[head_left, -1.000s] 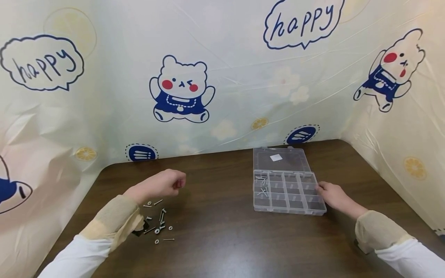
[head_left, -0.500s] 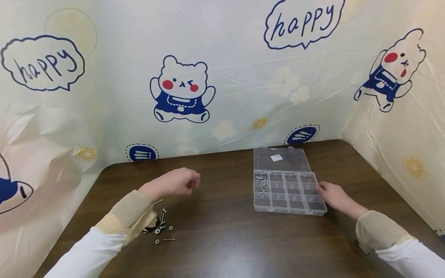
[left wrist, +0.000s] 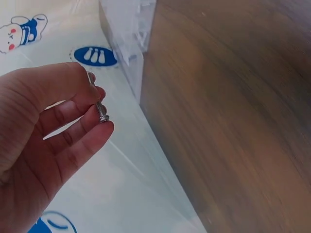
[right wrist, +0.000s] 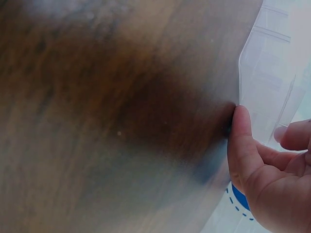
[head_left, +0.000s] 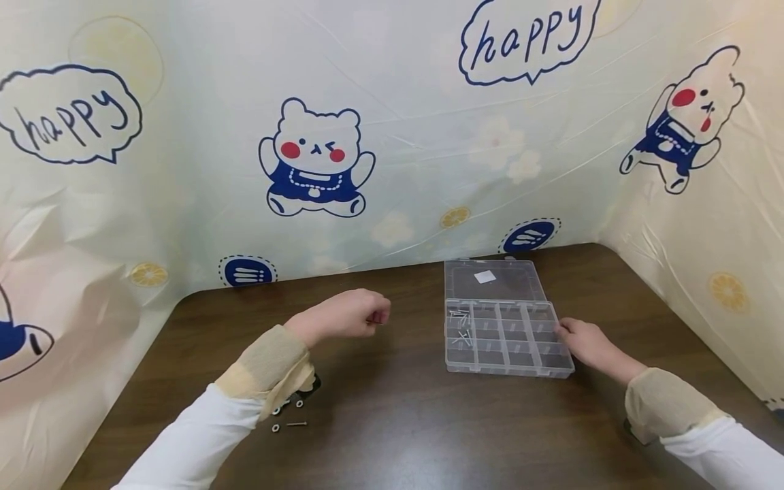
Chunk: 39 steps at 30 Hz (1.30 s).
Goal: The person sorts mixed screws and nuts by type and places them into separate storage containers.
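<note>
The left hand [head_left: 346,314] is above the middle of the desk [head_left: 392,449], and it holds between thumb and finger a silver metal screw with a threaded shank [left wrist: 101,111]. The left wrist view shows its head end coming out below the thumb; perhaps the shank is pinched this way because the screw is so thin. The other fingers are bent loosely near it.

The clear plastic compartment box [head_left: 511,367] lies at right of the head frame, its transparent lid [head_left: 505,279] folded back, which probably keeps the compartments reachable from above. Silver screws [head_left: 463,338] lie in two neighbouring compartments of its left column, so they seem to be kept apart in groups.

The right hand [head_left: 586,344] is at the right side of this box, and it seems to grip the side between thumb and fingers, I judge for keeping the box steady.

The left forearm comes from the lower left, slanting upward, and partly covers the place where silver ring-shaped pieces [head_left: 275,428] and one thin loose screw [head_left: 297,424] lie. The right forearm comes from the lower right, with its wrist low.
</note>
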Available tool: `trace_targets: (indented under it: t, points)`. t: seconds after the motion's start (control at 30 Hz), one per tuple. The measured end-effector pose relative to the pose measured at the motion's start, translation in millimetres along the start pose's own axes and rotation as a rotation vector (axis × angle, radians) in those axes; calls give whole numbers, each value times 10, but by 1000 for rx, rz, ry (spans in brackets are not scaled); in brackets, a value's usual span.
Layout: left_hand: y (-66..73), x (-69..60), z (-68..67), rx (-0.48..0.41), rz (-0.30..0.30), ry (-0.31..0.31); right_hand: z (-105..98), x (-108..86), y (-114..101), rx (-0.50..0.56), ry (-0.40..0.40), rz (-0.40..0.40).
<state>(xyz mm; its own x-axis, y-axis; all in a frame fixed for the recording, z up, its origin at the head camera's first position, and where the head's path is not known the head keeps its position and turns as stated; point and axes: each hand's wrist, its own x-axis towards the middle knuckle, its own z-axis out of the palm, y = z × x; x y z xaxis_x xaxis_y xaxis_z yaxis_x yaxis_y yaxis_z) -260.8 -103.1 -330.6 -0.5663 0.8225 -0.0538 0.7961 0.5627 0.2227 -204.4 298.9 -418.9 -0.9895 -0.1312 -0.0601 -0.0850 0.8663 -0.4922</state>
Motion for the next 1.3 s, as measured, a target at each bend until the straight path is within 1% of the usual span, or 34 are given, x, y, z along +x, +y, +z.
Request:
trace_targets:
  t: [0.17,0.27,0.33,0.4,0.53,0.63,0.73,0.87,1.0,1.1,1.17,1.23,1.3]
  points:
    - [75,163,60,-9,38,6,3,4,-5,1,-2,-3]
    - [115,251,114,-2,40,25,5,5,-1,-4,0,-3]
    - [140,303,153,11,16,52,2,6,0,-8,4,-3]
    - [167,349,187,4,-22,82,1,8,2,-9,7,-6]
    - [218,435,240,-58,-86,127,7,8,5,-12,11,-10]
    - [253,505,264,-118,-99,144,10,5,9,-14,11,-11]
    - [285,590,288,-144,-112,164,11,6,13,-15,13,-13]
    - [331,718,347,-146,-150,206,14,9,13,-11,9,-10]
    - [380,825,427,-195,-198,243,14,10,15,-8,-2,-7]
    - [420,889,481,-263,-243,263,8,11,15,-9,-4,-7]
    - [447,932,514,-292,-267,270,9,9,14,-8,-1,-4]
    - [475,973,549,-309,-286,267,11,10,18,-7,3,-4]
    - [502,1009,578,-305,-286,260,13,11,21,-6,8,-6]
